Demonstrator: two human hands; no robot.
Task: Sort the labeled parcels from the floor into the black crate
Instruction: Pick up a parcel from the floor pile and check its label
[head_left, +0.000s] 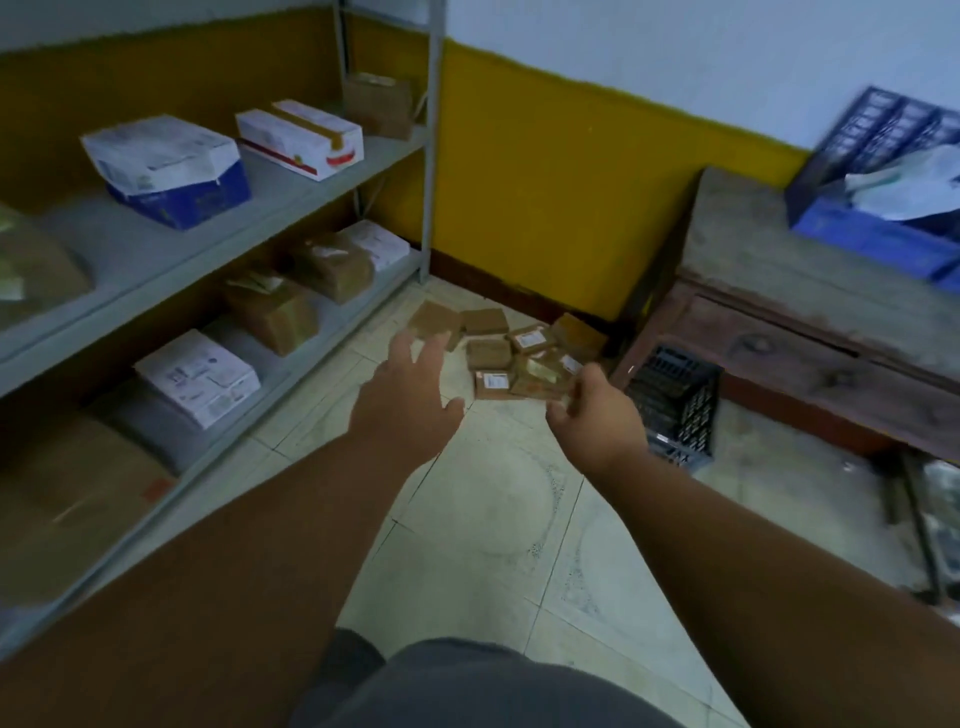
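Several small brown parcels (488, 353) lie in a loose pile on the tiled floor near the yellow wall; some show white labels, like one at the front (492, 383). The black crate (672, 402) stands on the floor to the right of the pile, against a wooden cabinet. My left hand (408, 400) reaches toward the pile with fingers spread and nothing in it. My right hand (597, 415) is stretched out between the pile and the crate, fingers apart; the blur hides whether its fingertips touch a parcel.
Grey metal shelves (291, 208) on the left carry white and brown boxes. A worn wooden cabinet (810, 332) on the right bears a blue crate (878, 182) with papers. Dark clutter lies at the far right floor edge.
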